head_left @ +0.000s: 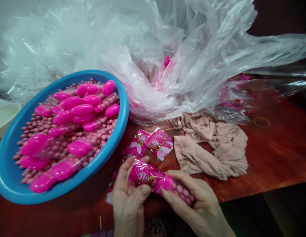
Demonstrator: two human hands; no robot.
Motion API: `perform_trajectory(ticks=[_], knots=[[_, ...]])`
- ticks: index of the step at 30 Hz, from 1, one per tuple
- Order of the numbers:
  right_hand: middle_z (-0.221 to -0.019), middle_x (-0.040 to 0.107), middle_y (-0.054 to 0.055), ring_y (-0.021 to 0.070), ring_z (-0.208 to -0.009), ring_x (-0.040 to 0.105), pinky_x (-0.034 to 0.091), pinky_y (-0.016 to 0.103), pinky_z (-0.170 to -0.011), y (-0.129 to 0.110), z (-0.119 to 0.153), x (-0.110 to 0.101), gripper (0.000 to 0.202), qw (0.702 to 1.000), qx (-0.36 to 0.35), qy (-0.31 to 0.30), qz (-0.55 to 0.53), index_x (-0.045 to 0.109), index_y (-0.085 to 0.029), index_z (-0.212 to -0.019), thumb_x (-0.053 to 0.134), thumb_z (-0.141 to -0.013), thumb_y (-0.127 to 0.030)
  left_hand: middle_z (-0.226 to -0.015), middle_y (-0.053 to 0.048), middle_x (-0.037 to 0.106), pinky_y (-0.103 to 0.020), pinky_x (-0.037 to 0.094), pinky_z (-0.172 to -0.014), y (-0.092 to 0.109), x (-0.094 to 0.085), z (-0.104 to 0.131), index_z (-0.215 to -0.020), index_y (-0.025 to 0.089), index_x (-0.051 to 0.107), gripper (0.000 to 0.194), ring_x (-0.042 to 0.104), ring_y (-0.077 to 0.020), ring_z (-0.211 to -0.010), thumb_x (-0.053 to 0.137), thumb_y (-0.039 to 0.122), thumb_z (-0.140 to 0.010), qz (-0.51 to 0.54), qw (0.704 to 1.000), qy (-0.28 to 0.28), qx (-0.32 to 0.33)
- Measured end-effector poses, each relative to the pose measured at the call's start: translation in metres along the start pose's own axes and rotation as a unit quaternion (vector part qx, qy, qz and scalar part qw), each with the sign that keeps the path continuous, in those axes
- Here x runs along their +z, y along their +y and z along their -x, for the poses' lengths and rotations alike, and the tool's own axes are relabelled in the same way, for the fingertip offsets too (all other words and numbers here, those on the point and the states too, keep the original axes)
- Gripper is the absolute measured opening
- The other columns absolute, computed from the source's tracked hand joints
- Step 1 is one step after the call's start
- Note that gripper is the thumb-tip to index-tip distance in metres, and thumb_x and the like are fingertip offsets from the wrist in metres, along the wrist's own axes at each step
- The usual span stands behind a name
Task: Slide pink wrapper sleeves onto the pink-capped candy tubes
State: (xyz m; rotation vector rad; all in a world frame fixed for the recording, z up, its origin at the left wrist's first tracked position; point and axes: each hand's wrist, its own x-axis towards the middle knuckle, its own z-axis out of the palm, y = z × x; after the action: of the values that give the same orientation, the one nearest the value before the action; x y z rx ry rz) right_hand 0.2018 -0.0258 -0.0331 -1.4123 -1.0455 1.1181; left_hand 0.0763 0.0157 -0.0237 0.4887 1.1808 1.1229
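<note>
Between my hands, above the table's front edge, is a clear tube of pink balls with a printed pink wrapper around its left end. My left hand has its fingers and thumb closed on the wrapper. My right hand grips the tube where the balls show, its thumb at the wrapper's edge. Just beyond lie flat printed pink wrappers. On the left, a blue basin holds loose pink balls and several filled tubes with bright pink caps.
A crumpled beige cloth lies to the right of the flat wrappers. Large clear plastic bags spread across the back, some with pink items inside. A thin rubber band rests on the reddish table. A pale bowl is at far left.
</note>
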Motion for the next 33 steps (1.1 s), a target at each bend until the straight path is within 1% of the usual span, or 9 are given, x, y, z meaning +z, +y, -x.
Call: perform_trajectory(ticks=[4,9,14,18,21,24,27,29,33], knots=[[-0.062,0.06,-0.008,0.0058,-0.049,0.053,0.043,0.009,-0.045,0.0,0.002,0.001,0.009,1.0,0.019,0.01,-0.022,0.062,-0.028,-0.088,0.065,-0.08,-0.027,-0.082,-0.009,0.076,-0.031,0.055,-0.068,-0.006,0.007,0.007,-0.079,0.017,0.074,0.037,0.07,-0.0247,-0.073,0.087,0.019,-0.044,0.031,0.997,0.011,-0.072],[-0.073,0.067,-0.006,0.0075,-0.061,0.062,0.048,0.01,-0.056,-0.002,0.006,0.004,0.016,0.993,0.044,-0.037,-0.104,0.054,-0.027,-0.098,0.062,-0.083,-0.028,-0.073,-0.008,0.075,-0.037,0.053,-0.075,-0.005,0.007,0.008,-0.07,0.017,0.075,0.02,0.069,-0.026,-0.074,0.083,0.021,-0.053,0.045,0.99,-0.031,-0.133],[-0.093,0.071,-0.002,0.0108,-0.078,0.068,0.052,0.014,-0.072,-0.005,0.009,0.002,0.031,0.99,0.037,-0.053,-0.129,0.049,-0.028,-0.113,0.059,-0.084,-0.026,-0.07,-0.008,0.073,-0.04,0.051,-0.08,-0.007,0.005,0.008,-0.072,0.016,0.074,0.023,0.067,-0.0296,-0.084,0.083,0.026,-0.054,0.067,0.983,-0.067,-0.155],[-0.103,0.071,-0.001,0.0121,-0.086,0.069,0.053,0.014,-0.075,-0.005,0.012,-0.001,0.032,0.985,0.061,-0.054,-0.155,0.05,-0.03,-0.114,0.06,-0.084,-0.026,-0.067,-0.007,0.071,-0.04,0.052,-0.077,-0.01,0.005,0.009,-0.071,0.018,0.072,0.032,0.067,-0.0311,-0.083,0.085,0.035,-0.048,0.078,0.98,-0.073,-0.169],[-0.111,0.069,-0.001,0.0138,-0.095,0.068,0.053,0.015,-0.078,-0.002,0.014,0.001,0.039,0.992,0.035,-0.036,-0.113,0.048,-0.031,-0.121,0.06,-0.084,-0.027,-0.065,-0.006,0.07,-0.04,0.053,-0.075,-0.008,0.006,0.01,-0.072,0.018,0.072,0.036,0.067,-0.0303,-0.08,0.086,0.036,-0.044,0.07,0.983,-0.068,-0.155],[-0.118,0.066,0.002,0.014,-0.091,0.069,0.055,0.015,-0.075,0.004,0.016,0.006,0.05,0.999,-0.018,-0.036,-0.012,0.039,-0.029,-0.133,0.057,-0.087,-0.024,-0.058,-0.004,0.068,-0.038,0.054,-0.074,-0.004,0.009,0.011,-0.062,0.017,0.07,0.023,0.068,-0.0267,-0.073,0.086,0.027,-0.048,0.054,0.984,-0.05,-0.163],[-0.126,0.06,-0.002,0.0149,-0.095,0.068,0.056,0.016,-0.076,0.007,0.017,0.011,0.062,0.992,-0.086,-0.009,0.088,0.027,-0.036,-0.141,0.056,-0.088,-0.02,-0.057,-0.003,0.068,-0.036,0.054,-0.074,-0.002,0.012,0.011,-0.064,0.017,0.072,0.018,0.068,-0.0238,-0.069,0.084,0.026,-0.053,0.056,0.984,-0.034,-0.166],[-0.129,0.057,-0.004,0.0159,-0.102,0.065,0.055,0.018,-0.081,0.006,0.017,0.012,0.068,0.988,-0.109,0.008,0.105,0.023,-0.04,-0.142,0.057,-0.087,-0.019,-0.059,-0.003,0.068,-0.037,0.054,-0.074,-0.002,0.012,0.011,-0.068,0.017,0.073,0.019,0.068,-0.0237,-0.07,0.083,0.027,-0.055,0.06,0.984,-0.041,-0.164],[-0.127,0.059,-0.002,0.018,-0.103,0.064,0.053,0.019,-0.084,0.002,0.017,0.007,0.061,0.999,-0.04,-0.004,0.024,0.036,-0.036,-0.139,0.06,-0.085,-0.02,-0.061,-0.005,0.07,-0.037,0.054,-0.072,-0.006,0.007,0.011,-0.068,0.018,0.072,0.02,0.068,-0.0244,-0.069,0.082,0.03,-0.056,0.055,0.978,-0.074,-0.187]])
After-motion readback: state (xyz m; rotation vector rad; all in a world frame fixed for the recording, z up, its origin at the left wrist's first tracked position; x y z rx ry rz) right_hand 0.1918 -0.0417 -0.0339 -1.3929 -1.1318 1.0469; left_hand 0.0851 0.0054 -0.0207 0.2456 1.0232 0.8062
